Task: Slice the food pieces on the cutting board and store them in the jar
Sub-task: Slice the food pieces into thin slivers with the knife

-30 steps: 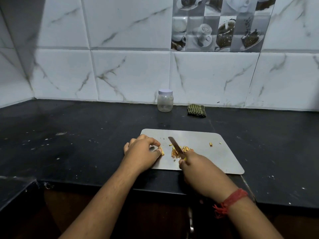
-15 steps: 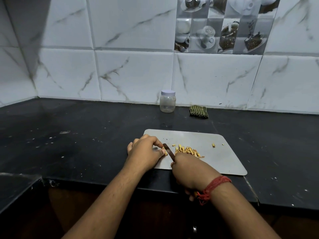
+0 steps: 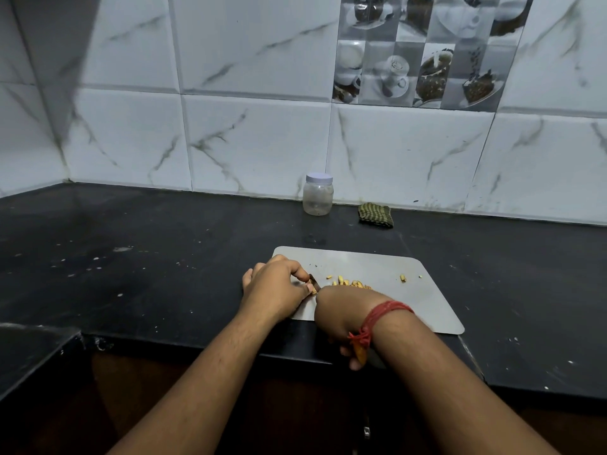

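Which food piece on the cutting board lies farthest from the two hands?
The tiny crumb near the board's right side; the larger lone piece lies just left of it, and the pile touches the right hand.

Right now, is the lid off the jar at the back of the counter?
No, the jar stands by the wall with its white lid on top, apart from the cutting board.
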